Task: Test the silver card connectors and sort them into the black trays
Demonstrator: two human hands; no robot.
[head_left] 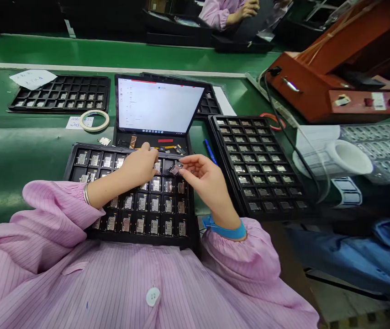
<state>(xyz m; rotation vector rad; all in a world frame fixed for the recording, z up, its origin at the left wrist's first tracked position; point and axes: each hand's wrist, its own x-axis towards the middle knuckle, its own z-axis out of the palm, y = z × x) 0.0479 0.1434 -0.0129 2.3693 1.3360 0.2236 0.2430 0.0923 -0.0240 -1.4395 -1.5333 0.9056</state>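
Note:
My right hand (203,178) pinches a small circuit board (175,169) with a silvery metal part between thumb and fingers, tilted just above the black compartment tray (193,224). At the tray's upper middle, my left hand (138,165) is closed with its fingers curled downward. Its fingertips are beside a board (158,166) in one compartment; what they hold, if anything, is hidden. Similar boards (154,204) sit one to a compartment across the rows. The left forearm covers part of the tray.
Behind the tray stands a lit laptop (159,105). A stack of filled black trays (260,164) is on the right, near a blue pen (210,151), a white roll (335,157) and a red machine (339,98). Tape (94,121) lies left. Another person's hand (248,9) shows beyond.

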